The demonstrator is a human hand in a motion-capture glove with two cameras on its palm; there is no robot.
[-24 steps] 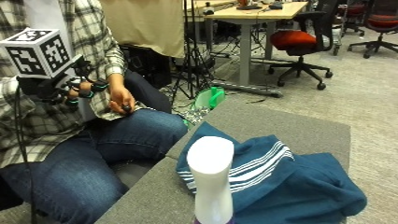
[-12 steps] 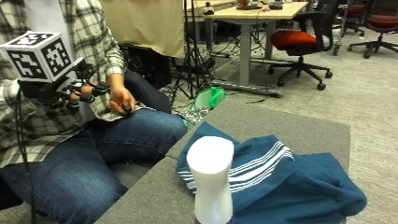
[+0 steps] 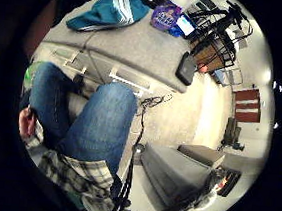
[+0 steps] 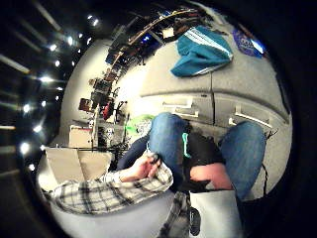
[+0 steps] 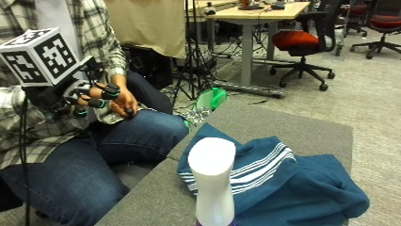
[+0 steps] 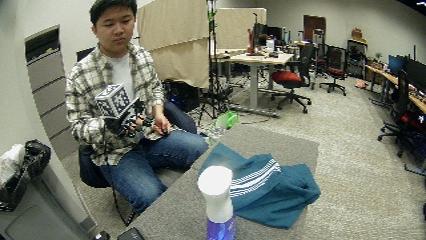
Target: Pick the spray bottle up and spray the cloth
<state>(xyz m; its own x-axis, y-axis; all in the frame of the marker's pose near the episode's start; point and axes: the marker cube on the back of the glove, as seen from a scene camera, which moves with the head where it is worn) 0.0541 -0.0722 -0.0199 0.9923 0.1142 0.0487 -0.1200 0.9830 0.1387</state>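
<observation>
A white spray bottle (image 5: 212, 181) with a purple label stands upright at the near end of the grey table (image 5: 294, 125). Just behind it lies a crumpled teal cloth (image 5: 294, 188) with white stripes. My gloved right hand (image 5: 84, 99) hovers in front of the seated person's chest, above the lap, well away from both. Its fingers hang loosely curled and hold nothing. The bare left hand (image 5: 125, 104) rests on the thigh. The wide outside view shows the bottle (image 6: 215, 200), the cloth (image 6: 269, 185) and the hand (image 6: 130, 122). Both palm views look over jeans toward the cloth (image 3: 110, 9) (image 4: 200, 49) on the table.
A green object (image 5: 210, 99) sits on the floor by the table's far left corner. A tripod (image 5: 191, 61), a desk (image 5: 263, 12) and office chairs (image 5: 300, 42) stand behind. A black device (image 6: 136, 234) lies at the table's near edge.
The gloved hand has drifted very slightly toward the bare hand; bottle and cloth have not moved.
</observation>
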